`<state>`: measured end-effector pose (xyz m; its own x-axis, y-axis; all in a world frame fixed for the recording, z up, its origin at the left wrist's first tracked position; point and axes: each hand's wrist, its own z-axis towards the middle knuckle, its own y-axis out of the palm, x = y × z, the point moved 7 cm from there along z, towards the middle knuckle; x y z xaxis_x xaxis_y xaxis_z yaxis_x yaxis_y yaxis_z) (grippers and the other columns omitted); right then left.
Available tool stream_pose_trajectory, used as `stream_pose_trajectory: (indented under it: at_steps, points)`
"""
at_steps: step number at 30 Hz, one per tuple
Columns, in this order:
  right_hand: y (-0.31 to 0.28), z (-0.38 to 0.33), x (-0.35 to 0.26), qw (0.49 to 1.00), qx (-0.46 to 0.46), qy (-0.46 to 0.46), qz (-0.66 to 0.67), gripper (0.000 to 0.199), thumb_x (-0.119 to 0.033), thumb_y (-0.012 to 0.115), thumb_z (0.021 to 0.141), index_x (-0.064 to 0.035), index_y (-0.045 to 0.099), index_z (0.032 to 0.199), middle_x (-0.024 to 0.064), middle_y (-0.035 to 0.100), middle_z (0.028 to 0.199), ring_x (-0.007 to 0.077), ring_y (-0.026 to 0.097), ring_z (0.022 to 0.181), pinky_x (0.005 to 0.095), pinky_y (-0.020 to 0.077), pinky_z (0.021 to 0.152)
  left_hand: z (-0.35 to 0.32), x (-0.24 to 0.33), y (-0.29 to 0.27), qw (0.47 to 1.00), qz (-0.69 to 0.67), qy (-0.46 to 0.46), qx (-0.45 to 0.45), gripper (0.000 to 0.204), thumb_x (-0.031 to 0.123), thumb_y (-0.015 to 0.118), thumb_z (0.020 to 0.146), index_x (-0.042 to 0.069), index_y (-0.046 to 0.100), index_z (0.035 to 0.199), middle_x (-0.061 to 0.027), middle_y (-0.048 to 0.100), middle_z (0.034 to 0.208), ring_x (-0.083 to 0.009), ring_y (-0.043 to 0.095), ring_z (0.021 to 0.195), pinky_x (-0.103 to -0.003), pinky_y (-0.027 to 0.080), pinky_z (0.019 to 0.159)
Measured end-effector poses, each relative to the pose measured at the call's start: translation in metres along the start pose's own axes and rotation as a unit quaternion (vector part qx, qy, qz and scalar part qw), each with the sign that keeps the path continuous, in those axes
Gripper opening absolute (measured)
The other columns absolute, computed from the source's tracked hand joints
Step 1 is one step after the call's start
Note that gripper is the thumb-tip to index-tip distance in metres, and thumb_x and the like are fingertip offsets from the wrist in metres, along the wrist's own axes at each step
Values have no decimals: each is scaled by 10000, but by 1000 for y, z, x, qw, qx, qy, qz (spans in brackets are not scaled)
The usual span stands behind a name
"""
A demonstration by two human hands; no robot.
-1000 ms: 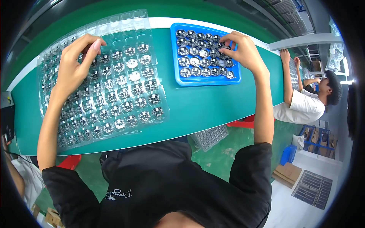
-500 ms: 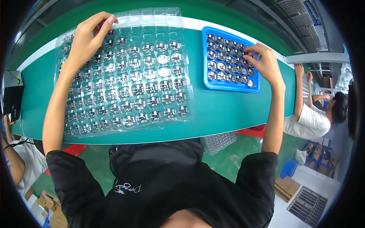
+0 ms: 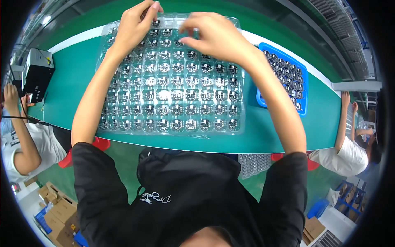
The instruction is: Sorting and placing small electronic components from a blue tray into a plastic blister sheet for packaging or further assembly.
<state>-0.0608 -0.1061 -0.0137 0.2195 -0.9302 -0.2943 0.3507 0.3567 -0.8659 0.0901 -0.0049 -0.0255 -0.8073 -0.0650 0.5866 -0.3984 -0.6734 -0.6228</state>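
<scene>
Head view: right hand, blurred, has swung from blue tray, now off its right, to clear tray; work shifts beside curled left hand. Round parts lie bodyward of both; cannot tell whether either grips anything.

Bright light, edges bent and dark
Glare whitens spots on the tray; the right hand is blurred, its outline seemingly smeared.

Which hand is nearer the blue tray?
Right. The right hand is left of the blue tray, over the clear tray; the left hand is farther left, near the clear tray's far edge.
</scene>
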Motion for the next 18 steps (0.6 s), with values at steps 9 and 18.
stream_pose_trajectory:
  at_steps: [9,18]
  points:
    - [40,60,7,997,46,65,-6,116,-134,671,743,-108,755,819,167,725,826,370,708,838,475,561,783,-4,-15,3,999,-30,-7,8,283,247,545,1045,-14,654,1050,-56,617,795,-94,536,761,-273,456,698]
    - [-128,-137,19,960,59,247,115,193,-128,688,952,48,714,1026,86,728,893,152,717,841,276,586,786,-12,14,18,996,2,22,-81,213,207,581,1016,13,670,1011,-34,596,813,-117,495,731,-278,408,671]
